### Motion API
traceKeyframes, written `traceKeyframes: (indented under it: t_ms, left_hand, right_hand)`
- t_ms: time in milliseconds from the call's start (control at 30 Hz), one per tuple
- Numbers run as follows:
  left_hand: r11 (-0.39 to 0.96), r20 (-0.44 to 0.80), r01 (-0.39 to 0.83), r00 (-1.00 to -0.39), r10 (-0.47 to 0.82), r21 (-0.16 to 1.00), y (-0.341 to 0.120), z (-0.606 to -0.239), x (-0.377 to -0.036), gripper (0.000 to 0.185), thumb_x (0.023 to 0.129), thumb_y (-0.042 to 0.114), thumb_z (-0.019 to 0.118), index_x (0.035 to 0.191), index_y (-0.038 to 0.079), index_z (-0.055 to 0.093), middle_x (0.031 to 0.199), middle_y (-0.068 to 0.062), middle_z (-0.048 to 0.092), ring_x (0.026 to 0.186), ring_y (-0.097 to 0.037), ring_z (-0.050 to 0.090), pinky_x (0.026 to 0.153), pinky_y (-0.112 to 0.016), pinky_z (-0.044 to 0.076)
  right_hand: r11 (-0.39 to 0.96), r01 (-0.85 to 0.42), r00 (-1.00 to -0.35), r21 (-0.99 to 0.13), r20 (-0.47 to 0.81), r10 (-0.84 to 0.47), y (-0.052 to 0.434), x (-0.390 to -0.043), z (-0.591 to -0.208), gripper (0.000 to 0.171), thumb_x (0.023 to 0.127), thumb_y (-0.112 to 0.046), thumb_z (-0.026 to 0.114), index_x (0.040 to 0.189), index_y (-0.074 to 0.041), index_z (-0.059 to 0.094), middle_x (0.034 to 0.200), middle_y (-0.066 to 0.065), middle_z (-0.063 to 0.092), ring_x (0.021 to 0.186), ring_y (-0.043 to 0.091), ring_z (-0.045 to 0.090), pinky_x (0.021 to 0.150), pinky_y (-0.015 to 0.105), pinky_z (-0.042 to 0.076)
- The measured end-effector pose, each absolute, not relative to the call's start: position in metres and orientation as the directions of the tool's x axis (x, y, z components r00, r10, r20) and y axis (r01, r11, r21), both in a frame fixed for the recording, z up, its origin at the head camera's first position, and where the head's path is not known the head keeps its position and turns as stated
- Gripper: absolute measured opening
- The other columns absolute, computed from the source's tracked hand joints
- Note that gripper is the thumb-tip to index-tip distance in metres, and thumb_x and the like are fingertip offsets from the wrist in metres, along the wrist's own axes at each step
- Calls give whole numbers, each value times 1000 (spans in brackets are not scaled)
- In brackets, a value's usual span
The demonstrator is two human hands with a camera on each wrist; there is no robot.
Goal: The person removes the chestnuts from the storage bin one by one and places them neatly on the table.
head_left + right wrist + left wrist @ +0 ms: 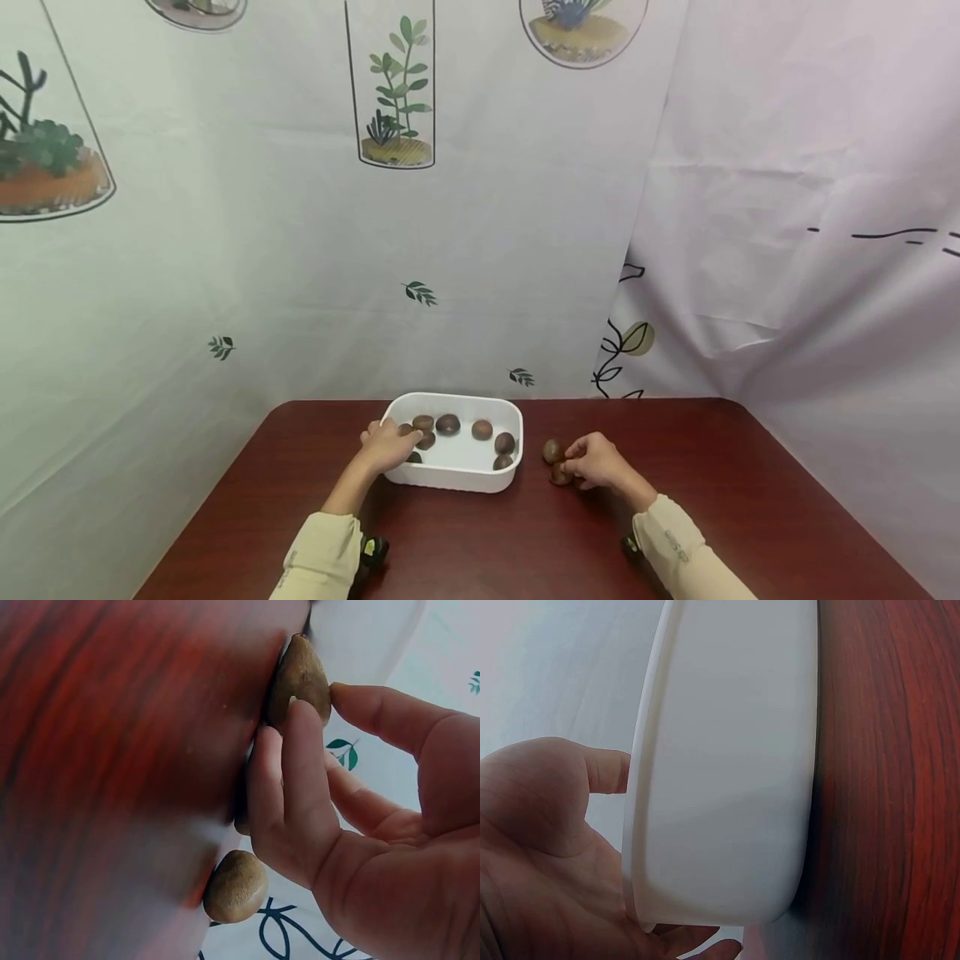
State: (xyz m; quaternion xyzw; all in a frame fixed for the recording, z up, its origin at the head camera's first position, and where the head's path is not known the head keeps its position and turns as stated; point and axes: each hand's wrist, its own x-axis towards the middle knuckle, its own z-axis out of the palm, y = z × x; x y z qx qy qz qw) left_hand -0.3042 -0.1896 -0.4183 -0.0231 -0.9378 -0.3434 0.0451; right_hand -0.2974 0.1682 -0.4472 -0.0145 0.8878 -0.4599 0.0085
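A white tub (459, 481) stands on the dark red table and holds several brown stones (447, 424). My left hand (392, 443) lies over the tub's left rim, and in the left wrist view the thumb and a finger of that hand (592, 847) curl round the tub's edge (727, 787). Right of the tub my right hand (583, 461) rests on the table beside two loose stones (553, 451). In the right wrist view the right hand (319, 701) pinches one brown stone (300, 671) between thumb and fingers. Another stone (236, 886) lies just below.
The table (487, 542) ends at a printed white cloth backdrop (450, 250) that hangs close behind and at both sides. Bare tabletop lies in front of the tub and out to the right edge (787, 467).
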Motion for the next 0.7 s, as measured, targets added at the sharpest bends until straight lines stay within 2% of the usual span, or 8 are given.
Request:
traceKeyframes:
  t_ms: [167, 400, 567, 700]
  left_hand:
    - [759, 88, 64, -996, 9, 648, -189, -418, -304, 51, 92, 28, 57, 117, -17, 55, 118, -32, 55, 117, -49, 38, 95, -59, 29]
    - [755, 58, 36, -998, -3, 654, -190, -416, -304, 60, 93, 28, 56, 126, -21, 47, 123, -38, 46, 118, -55, 34, 96, -61, 32]
    - [754, 51, 33, -999, 0, 656, -190, -417, -304, 59, 94, 29, 56, 126, -21, 48, 124, -38, 46, 118, -54, 35, 95, -61, 33]
    - [756, 53, 34, -999, 0, 654, -190, -416, -302, 59, 94, 29, 56, 125, -21, 48, 125, -38, 46, 118, -54, 35, 96, -61, 32]
  right_hand:
    - [615, -50, -999, -787, 46, -22, 167, -297, -443, 10, 78, -3, 75, 86, 1, 69, 78, 6, 66, 54, 18, 63, 50, 34, 54]
    - [732, -117, -989, -671, 145, -26, 155, -295, -428, 15, 79, -15, 77, 85, -3, 70, 82, 4, 68, 76, 17, 62, 69, 36, 52]
    - [717, -141, -985, -683, 167, -35, 142, -295, -423, 14, 78, -14, 75, 88, -5, 72, 82, 1, 70, 77, 15, 64, 72, 37, 53]
    - [661, -173, -982, -730, 182, -56, 128, -293, -421, 18, 81, -11, 74, 96, 0, 72, 86, 5, 70, 81, 18, 65, 75, 39, 54]
